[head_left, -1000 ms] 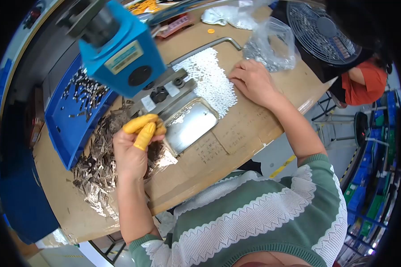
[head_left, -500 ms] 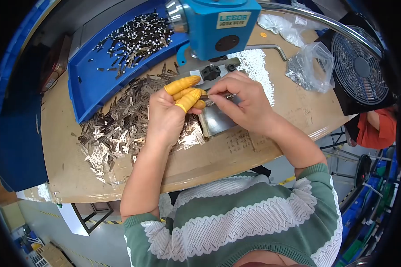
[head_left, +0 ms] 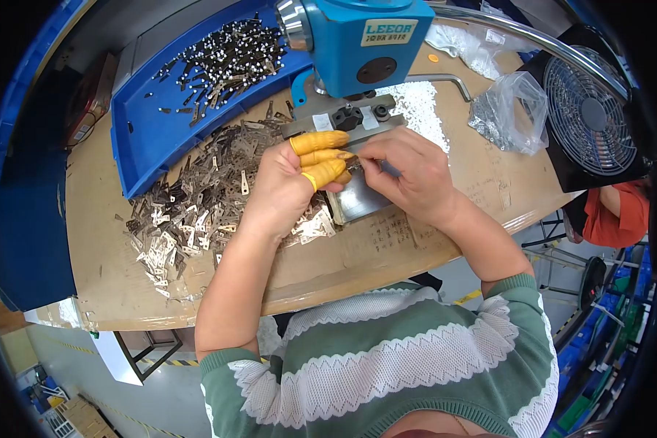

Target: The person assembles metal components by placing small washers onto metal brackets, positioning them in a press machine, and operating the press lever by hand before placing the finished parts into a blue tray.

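Observation:
My left hand (head_left: 288, 179) wears yellow finger cots on several fingers, and those fingers are pressed together over the press's metal block. A sliver of a small metal piece (head_left: 346, 155) shows between the yellow tips; most of it is hidden. Close against it, my right hand (head_left: 412, 175) is bare, with thumb and forefinger pinched. Whatever the right fingertips hold is too small to tell. Both hands are above the shiny metal block (head_left: 359, 201), in front of the blue press head (head_left: 372, 47). Flat metal pieces (head_left: 219, 182) with holes lie heaped beside my left hand.
A blue tray (head_left: 135, 160) with dark pieces tipped in white stands at the back left. White small parts (head_left: 416, 106) are spread behind my right hand. Right of them lie a clear plastic bag (head_left: 511, 113) and a black fan (head_left: 591, 109). Another person's orange clothing (head_left: 620, 212) shows at far right.
Both hands have shifted slightly to the right, the left one by more. The metal strip seen between the fingertips is now mostly covered. The clamp area behind the hands shows more.

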`<state>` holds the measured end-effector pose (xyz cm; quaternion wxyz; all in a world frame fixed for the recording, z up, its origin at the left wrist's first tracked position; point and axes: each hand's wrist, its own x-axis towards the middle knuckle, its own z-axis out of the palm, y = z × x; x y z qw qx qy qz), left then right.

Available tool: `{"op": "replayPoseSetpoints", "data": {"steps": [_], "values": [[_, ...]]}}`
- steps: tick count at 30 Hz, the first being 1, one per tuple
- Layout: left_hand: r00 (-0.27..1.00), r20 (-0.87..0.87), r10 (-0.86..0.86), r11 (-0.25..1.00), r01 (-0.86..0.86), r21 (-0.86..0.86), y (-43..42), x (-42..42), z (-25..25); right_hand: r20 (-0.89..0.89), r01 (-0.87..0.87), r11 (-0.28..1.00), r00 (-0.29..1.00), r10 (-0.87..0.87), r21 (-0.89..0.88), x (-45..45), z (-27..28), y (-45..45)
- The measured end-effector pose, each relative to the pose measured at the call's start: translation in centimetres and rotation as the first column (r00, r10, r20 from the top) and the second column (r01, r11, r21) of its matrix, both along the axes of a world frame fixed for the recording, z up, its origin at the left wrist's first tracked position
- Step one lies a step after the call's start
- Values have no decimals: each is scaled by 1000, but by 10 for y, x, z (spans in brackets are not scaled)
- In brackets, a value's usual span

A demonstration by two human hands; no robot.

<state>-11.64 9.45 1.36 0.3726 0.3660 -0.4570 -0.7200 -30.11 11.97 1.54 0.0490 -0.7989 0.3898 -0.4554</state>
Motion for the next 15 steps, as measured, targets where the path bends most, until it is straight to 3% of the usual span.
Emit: {"op": "replayPoseSetpoints", "data": {"steps": [1,4,6,9,12,15], "values": [[996,91,-24,998,29,-48,-1,0,1,7,-4,1000,1000,3,8,-1,0,0],[989,149,17,998,-9,-56,-3,-4,11,20,-9,999,1000,8,48,-3,1,1],[994,110,5,998,2,-59,-3,-5,20,25,-7,996,1000,5,89,-6,3,0],[997,53,-49,998,51,-42,-8,-3,23,234,-111,873,972,-3,475,-10,13,3],[994,99,-53,996,60,-62,-18,-6,27,266,-99,894,964,-24,437,-10,13,3],[995,97,19,997,-12,-74,-33,-11,29,76,52,992,995,-61,117,-18,14,3]]}}
